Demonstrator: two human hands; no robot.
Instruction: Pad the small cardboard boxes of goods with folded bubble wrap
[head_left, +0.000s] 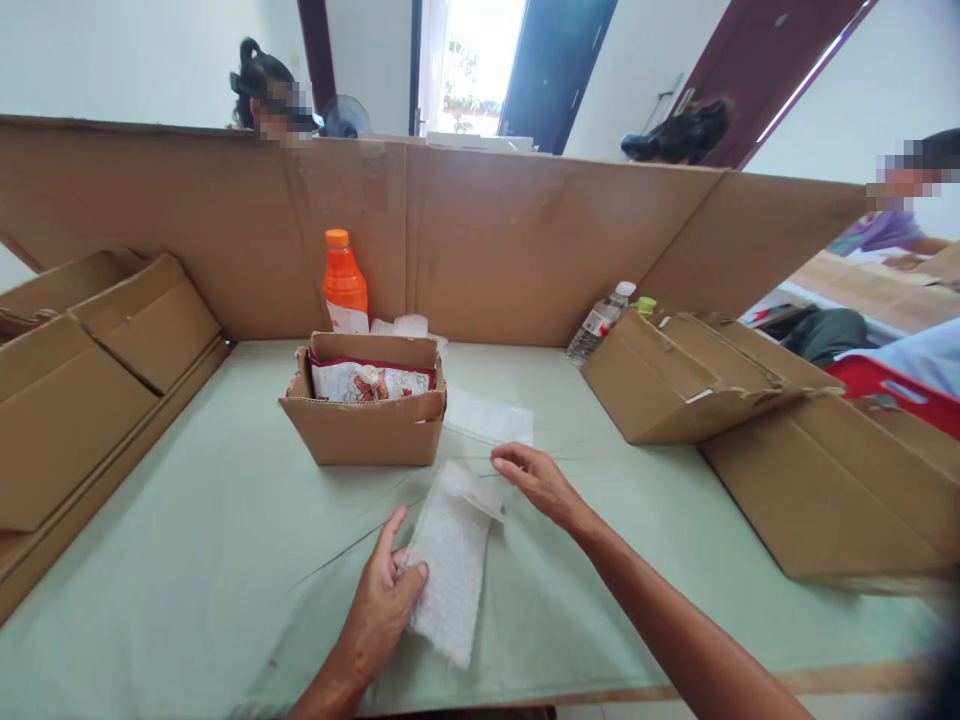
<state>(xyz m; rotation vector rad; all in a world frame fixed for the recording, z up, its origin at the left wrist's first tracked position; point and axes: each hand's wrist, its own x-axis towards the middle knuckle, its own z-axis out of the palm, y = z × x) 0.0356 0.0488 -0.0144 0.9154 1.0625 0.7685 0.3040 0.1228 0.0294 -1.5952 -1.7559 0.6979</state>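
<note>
My left hand (386,585) grips the left edge of a white bubble wrap bag (454,560), thumb on top and index finger stretched out beside it. The bag lies slantwise above the green cloth, with a loose flap at its upper end. Just beyond that flap, to the right, hovers my right hand (536,485), its fingertips drawn together; whether something thin is between them is unclear. Behind the bag stands a small open cardboard box (375,435) containing printed white and red packets (371,383). A flat clear-white bag (491,418) rests on the cloth behind my right hand.
A cardboard screen (517,245) closes off the back. Before it stand an orange bottle (346,285) and a leaning clear water bottle (600,325). Cardboard bins line the left (82,400) and right (832,480) sides of the green-covered table (187,560). Other people sit beyond the screen.
</note>
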